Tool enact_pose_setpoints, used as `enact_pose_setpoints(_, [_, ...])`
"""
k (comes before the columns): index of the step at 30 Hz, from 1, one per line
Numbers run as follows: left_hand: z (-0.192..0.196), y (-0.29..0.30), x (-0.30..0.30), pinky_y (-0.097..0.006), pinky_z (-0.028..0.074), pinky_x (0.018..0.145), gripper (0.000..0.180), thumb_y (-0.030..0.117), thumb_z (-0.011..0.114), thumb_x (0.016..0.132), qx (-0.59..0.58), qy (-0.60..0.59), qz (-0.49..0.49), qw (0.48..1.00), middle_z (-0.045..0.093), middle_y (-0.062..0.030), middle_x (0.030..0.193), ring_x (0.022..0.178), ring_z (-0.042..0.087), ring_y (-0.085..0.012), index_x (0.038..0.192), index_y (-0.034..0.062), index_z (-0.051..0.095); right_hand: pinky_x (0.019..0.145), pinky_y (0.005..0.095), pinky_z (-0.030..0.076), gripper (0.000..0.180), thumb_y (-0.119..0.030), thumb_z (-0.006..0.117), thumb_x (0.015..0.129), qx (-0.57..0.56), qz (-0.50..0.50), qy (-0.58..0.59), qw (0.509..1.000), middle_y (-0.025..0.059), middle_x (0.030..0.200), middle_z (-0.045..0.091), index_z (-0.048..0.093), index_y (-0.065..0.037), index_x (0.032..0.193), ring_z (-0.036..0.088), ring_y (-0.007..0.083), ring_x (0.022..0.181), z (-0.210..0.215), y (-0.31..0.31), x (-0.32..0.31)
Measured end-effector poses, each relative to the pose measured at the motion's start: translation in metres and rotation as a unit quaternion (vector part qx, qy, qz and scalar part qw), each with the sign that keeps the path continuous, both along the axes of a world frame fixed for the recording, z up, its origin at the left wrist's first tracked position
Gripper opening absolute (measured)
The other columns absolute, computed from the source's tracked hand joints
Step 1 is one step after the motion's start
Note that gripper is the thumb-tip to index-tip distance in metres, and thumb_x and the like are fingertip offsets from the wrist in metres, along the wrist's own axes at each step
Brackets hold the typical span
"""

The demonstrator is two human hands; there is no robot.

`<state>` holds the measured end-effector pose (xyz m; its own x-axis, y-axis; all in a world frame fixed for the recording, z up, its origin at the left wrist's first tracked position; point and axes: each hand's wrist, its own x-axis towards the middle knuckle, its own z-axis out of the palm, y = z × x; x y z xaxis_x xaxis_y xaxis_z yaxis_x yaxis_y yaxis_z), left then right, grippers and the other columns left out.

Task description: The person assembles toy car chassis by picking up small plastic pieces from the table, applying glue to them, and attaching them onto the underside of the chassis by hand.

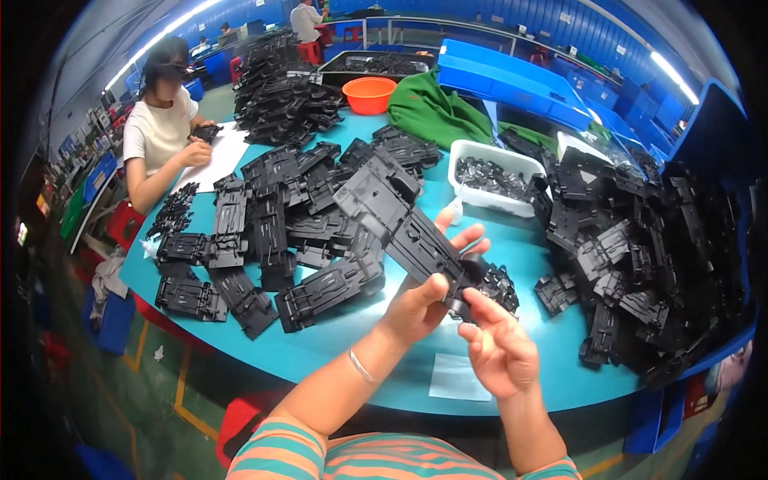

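Observation:
A long black moulded plastic part point(420, 240), shaped like a toy car chassis, is held tilted above the table. My left hand point(420, 308) grips its near half, thumb on top and fingers reaching round from beneath. At the near end, my right hand point(504, 344) has its forefinger against the part and its thumb just below, pinching there; whether a small piece is between them I cannot make out. Beyond my fingers sits a heap of small black pieces point(500, 288). Similar black plastic parts point(324, 292) lie spread over the table to the left.
A big pile of black parts point(632, 264) fills the right side. A white bin point(496, 178) of small pieces, an orange bowl point(369, 95), green cloth point(432, 108) and blue tray point(512, 80) stand farther back. Another person point(164, 128) works at far left. White paper point(460, 378) lies near me.

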<state>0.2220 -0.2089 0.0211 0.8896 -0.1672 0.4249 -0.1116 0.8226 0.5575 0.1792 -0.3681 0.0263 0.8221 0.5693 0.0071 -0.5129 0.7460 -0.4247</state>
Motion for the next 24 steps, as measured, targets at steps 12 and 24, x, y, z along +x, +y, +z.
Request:
enact_pose_setpoints(12, [-0.014, 0.024, -0.025, -0.033, 0.046, 0.089, 0.122, 0.078, 0.063, 0.062, 0.301, 0.048, 0.095, 0.948, 0.055, -0.009, 0.108, 0.1, 0.056, -0.018, 0.145, -0.0006, 0.02, 0.055, 0.0319, 0.051, 0.036, -0.008, 0.069, 0.08, -0.585, -0.176, -0.42, 0.671, 0.0138, 0.084, 0.065, 0.054, -0.001, 0.112, 0.065, 0.0209, 0.062, -0.006, 0.033, -0.025])
enact_pose_setpoints(24, [-0.026, 0.047, -0.008, -0.049, 0.042, 0.102, 0.058, 0.027, 0.051, 0.096, -0.021, 0.118, -0.041, 0.992, 0.047, -0.0238, 0.132, 0.121, 0.049, -0.0355, 0.143, 0.0047, 0.025, 0.062, 0.024, 0.049, 0.034, -0.002, 0.068, 0.077, -0.649, -0.144, -0.35, 0.659, 0.0047, 0.086, 0.062, 0.063, -0.004, 0.11, 0.058, 0.01, 0.067, -0.016, -0.023, 0.053])
